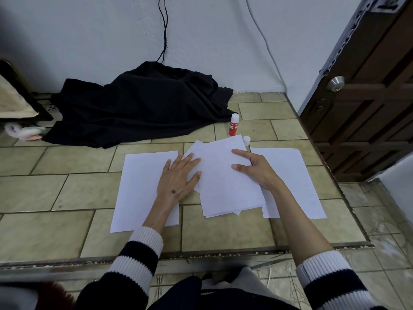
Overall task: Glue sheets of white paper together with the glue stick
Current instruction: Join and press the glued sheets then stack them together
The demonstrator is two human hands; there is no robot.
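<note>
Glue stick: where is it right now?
In the head view the glue stick stands upright beyond the middle paper stack, beside the black cloth, its white cap just to its right.

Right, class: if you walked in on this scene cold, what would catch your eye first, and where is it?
First, the two hands in the middle: the left hand lies flat on the white sheets, while the right hand holds the centre stack of paper by its right edge. Behind them a crumpled black cloth is heaped against the wall. A red glue stick stands upright just beyond the stack, its white cap beside it.
</note>
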